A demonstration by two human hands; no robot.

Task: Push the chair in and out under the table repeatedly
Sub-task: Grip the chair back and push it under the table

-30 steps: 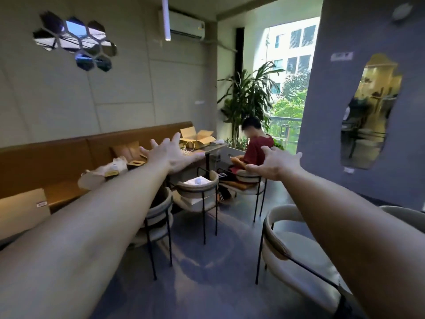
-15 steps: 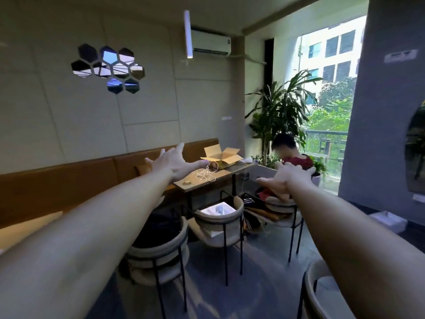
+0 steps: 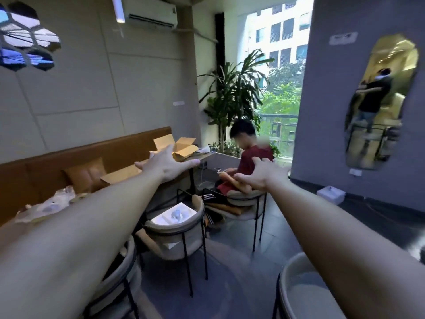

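Both my arms stretch straight out in front of me in the air. My left hand (image 3: 166,165) has its fingers spread and holds nothing. My right hand (image 3: 262,173) hangs with relaxed, slightly bent fingers and is empty too. Below them stand cream round-backed chairs on black metal legs: one (image 3: 177,236) with a white box on its seat, another (image 3: 122,279) partly hidden under my left arm, and a third (image 3: 296,293) at the lower right. The wooden table (image 3: 195,158) stands against the brown bench. Neither hand touches a chair.
A person in a red shirt (image 3: 250,162) sits on a further chair by the table. An open cardboard box (image 3: 179,146) lies on the table. A tall plant (image 3: 232,97) stands by the window. A grey wall with a mirror (image 3: 381,102) rises at the right. Dark floor (image 3: 230,272) lies between the chairs.
The view has swung right and a little down, so the mirror wall and the lower-right chair show again. Both arms stay outstretched with empty hands.
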